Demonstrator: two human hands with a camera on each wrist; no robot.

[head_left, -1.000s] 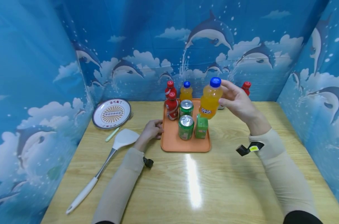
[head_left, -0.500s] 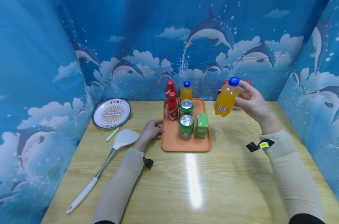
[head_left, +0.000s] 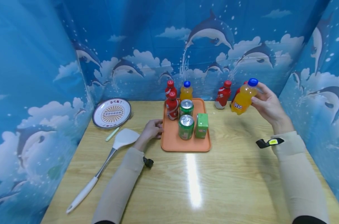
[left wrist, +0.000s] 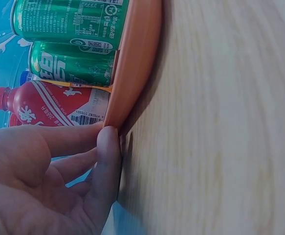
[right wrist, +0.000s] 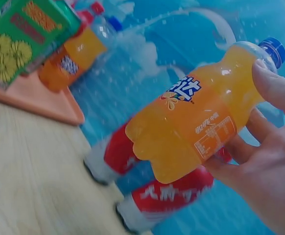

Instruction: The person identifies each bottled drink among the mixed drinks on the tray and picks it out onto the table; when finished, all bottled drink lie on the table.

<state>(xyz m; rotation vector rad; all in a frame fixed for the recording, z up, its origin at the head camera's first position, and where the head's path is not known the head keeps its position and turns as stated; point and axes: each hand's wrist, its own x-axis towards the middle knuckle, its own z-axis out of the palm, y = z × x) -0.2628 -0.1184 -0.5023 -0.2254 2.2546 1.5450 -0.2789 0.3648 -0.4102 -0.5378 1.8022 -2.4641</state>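
My right hand (head_left: 267,102) holds an orange soda bottle (right wrist: 196,112) with a blue cap (head_left: 252,82) near its neck, tilted and raised off the table. My left hand (head_left: 151,130) pinches the left rim of an orange tray (head_left: 169,145) between thumb and fingers, as the left wrist view shows. On the tray stand two green cans (head_left: 185,127), a green drink carton (head_left: 201,125), red bottles (head_left: 172,107) and another orange soda bottle (head_left: 186,92). Behind the raised bottle are two red-and-white bottles (head_left: 223,95), one of them partly hidden in the head view.
Left of the tray lie a long white-handled spatula (head_left: 124,137), a light green-handled utensil (head_left: 112,134) and a patterned plate (head_left: 111,113) leaning at the back. A dolphin-printed curtain (head_left: 147,40) closes off the back and sides of the wooden table (head_left: 228,180).
My right hand has carried the orange soda bottle rightward, away from above the tray to in front of the red bottles at the back right. My left hand has stayed at the tray.
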